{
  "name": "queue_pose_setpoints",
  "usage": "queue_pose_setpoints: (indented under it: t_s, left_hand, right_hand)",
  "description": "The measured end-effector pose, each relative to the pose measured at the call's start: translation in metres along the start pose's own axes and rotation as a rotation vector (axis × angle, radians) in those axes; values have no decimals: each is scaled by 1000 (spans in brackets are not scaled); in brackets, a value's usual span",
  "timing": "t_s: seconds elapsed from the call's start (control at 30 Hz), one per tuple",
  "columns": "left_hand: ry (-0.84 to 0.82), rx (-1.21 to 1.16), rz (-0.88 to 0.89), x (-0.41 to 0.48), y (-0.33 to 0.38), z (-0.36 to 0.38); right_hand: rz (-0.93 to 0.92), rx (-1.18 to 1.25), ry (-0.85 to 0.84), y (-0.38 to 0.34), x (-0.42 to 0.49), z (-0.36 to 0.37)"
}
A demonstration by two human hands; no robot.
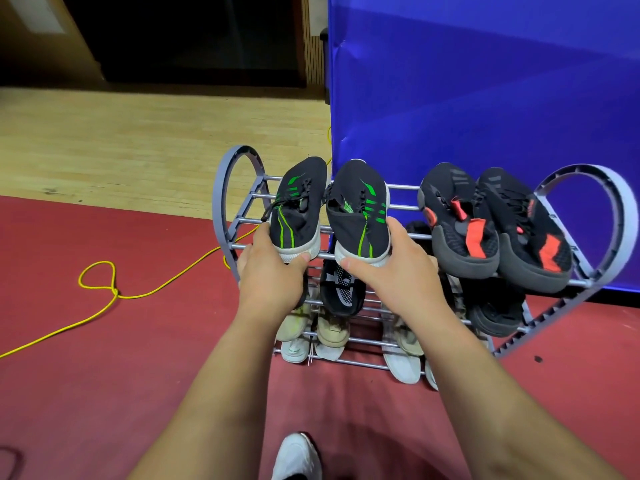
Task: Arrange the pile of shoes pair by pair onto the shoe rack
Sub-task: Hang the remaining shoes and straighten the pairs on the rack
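A grey shoe rack (pixel 227 188) with heart-shaped ends stands against a blue panel. On its top shelf lie two black shoes with green stripes. My left hand (pixel 273 271) grips the heel of the left green-striped shoe (pixel 299 206). My right hand (pixel 391 268) grips the heel of the right green-striped shoe (pixel 360 209). Both shoes point toes away from me. To their right on the same shelf sits a black pair with red patches (pixel 491 226). The lower shelves hold a black-and-white shoe (pixel 341 289), a dark shoe (pixel 495 313) and several beige and white shoes (pixel 329 330).
A yellow cable (pixel 100 292) loops over the red floor mat at the left. Pale wooden floor (pixel 138 143) lies beyond it. The blue panel (pixel 485 81) rises right behind the rack. A white-shod foot (pixel 296 457) shows at the bottom edge.
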State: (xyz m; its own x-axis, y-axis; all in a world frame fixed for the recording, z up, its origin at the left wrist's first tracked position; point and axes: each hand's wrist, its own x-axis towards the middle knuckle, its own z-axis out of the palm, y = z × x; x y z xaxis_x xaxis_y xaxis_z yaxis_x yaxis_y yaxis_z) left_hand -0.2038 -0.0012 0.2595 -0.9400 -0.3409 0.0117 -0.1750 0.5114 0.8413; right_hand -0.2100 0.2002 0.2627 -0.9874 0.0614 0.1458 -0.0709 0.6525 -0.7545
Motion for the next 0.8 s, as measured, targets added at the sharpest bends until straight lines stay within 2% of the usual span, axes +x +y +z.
queue_pose_setpoints:
  t_s: [0.5,0.67,0.8]
  left_hand:
    - [20,4,-14,0,-1,3]
    - [43,14,-17,-1,-1,2]
    - [46,40,-27,-1,0,-1]
  right_hand:
    - [5,-114,-93,1,5,11]
    - [-2,-267,-112,-1,7,11]
    - [-13,-298,-123,-6,6,11]
